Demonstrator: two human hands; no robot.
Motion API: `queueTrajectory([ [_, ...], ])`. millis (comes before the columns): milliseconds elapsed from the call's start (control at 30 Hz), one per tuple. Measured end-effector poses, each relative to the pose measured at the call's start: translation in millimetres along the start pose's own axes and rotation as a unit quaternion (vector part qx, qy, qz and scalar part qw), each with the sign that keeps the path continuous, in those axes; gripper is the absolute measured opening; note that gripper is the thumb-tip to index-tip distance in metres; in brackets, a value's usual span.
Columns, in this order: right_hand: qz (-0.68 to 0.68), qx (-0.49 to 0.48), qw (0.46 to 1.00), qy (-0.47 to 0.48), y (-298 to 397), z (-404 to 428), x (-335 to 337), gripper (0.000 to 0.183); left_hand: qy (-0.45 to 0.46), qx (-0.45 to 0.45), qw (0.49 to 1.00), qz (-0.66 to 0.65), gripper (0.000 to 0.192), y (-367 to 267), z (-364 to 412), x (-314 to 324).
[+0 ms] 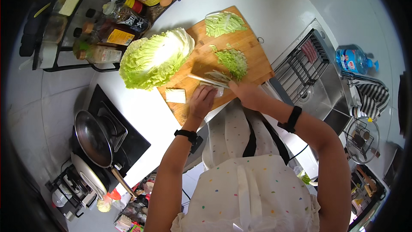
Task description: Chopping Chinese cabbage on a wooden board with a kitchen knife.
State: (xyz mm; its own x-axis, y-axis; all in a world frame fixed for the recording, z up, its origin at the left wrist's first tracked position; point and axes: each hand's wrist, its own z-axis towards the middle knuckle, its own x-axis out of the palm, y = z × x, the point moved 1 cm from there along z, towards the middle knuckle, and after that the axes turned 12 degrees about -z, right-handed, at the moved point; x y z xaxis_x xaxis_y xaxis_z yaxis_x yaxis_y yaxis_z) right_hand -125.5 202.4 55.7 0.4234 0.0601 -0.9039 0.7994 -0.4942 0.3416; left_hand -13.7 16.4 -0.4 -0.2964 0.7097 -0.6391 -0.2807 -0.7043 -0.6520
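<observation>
My right hand [246,94] grips a kitchen knife [206,79], its blade upright over a wooden cutting board [259,56]. With bent fingers, my left hand [202,99] presses a pale piece of cabbage stem [220,91] against the board, close beside the blade. Thin cut strips [219,75] lie on the blade's far side. Beyond them is a heap of finely chopped cabbage [233,62], and a loose cabbage leaf [224,24] rests at the far end. A rectangular stem piece [175,95] sits left of my left hand. A large napa cabbage [157,58] overlaps the board's left edge.
A rack of seasoning bottles [120,35] stands at the far left, an egg [166,0] on its edge. Lower left, a frying pan [93,138] sits on the black cooktop [136,146]. To the right are a steel sink [325,85] and a blue soap bottle [352,60].
</observation>
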Motion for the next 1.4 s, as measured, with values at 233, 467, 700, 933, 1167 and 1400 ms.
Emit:
queueTrajectory([
  [233, -0.027, 0.003, 0.998, -0.063, 3.2, -16.0, -3.5, 0.029, -0.006, 0.016, 1.0, 0.005, 0.025, -0.5, -2.5, -1.1],
  [467, -0.119, -0.057, 0.99, -0.043, 12.4, -27.7, -13.9, 0.033, -0.013, 0.028, 0.999, 0.009, 0.022, 3.0, -8.6, 1.5],
  [700, -0.109, -0.047, 0.992, -0.038, 15.1, -25.6, -20.0, 0.028, -0.01, 0.015, 1.0, -0.005, 0.018, 2.8, -7.7, 1.9],
  [933, -0.102, -0.032, 0.994, -0.006, 17.8, -18.9, -24.0, 0.019, 0.008, -0.006, 1.0, -0.002, 0.023, 0.6, -6.0, 0.0],
  [1167, -0.068, -0.025, 0.997, 0.0, 23.7, -9.0, -21.3, 0.017, -0.007, -0.005, 1.0, 0.007, 0.021, 5.4, -6.8, 1.7],
  [1400, -0.038, -0.008, 0.999, 0.02, 12.8, 2.3, -11.4, 0.019, -0.011, 0.008, 1.0, 0.008, 0.023, -0.4, -1.5, -1.5],
])
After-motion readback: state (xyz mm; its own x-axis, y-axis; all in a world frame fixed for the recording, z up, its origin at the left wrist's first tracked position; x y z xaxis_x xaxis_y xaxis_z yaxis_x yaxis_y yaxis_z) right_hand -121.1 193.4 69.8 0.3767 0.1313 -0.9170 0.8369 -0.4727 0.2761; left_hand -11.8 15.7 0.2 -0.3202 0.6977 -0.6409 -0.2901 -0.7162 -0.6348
